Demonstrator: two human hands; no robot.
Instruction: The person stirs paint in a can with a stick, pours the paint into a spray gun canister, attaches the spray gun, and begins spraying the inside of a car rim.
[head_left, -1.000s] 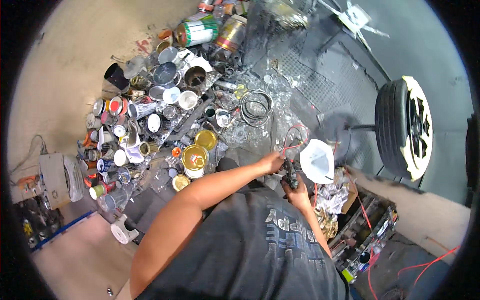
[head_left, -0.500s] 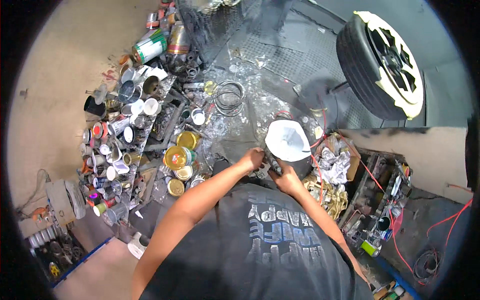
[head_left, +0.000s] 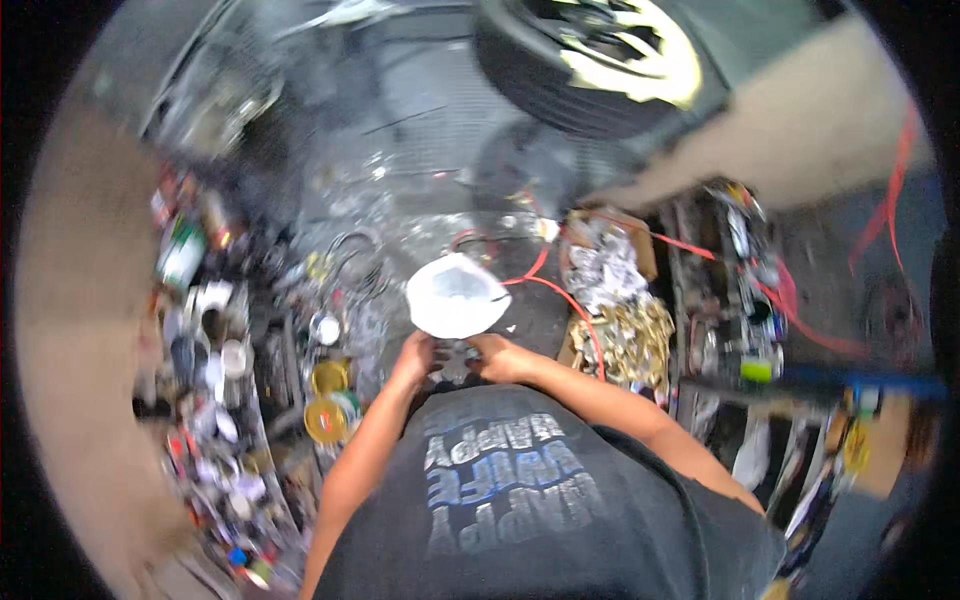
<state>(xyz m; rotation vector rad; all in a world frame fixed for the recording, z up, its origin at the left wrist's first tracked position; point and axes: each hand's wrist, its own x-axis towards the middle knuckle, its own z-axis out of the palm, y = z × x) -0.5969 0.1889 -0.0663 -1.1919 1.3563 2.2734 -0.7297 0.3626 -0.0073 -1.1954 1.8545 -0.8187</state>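
Observation:
My left hand point(head_left: 412, 358) and my right hand point(head_left: 497, 358) meet close to my chest, both gripping a small dark metal part point(head_left: 455, 362) between them. Just beyond the hands lies a white bowl-shaped lid point(head_left: 455, 295) on the cluttered work surface. Red wires point(head_left: 560, 295) run from behind the lid toward the right. The picture is motion-blurred, so the part's exact shape is hard to make out.
Several open tins and cans point(head_left: 325, 400) crowd the left side. A car wheel with a pale rim point(head_left: 600, 60) lies at the top. A box of brass-coloured parts point(head_left: 630, 335) and a box of crumpled foil point(head_left: 605, 265) sit at the right, beside racks of tools point(head_left: 760, 310).
The view has swung right, so the tins slid left and the wheel moved to the top. My hands came together nearer my chest on the small part.

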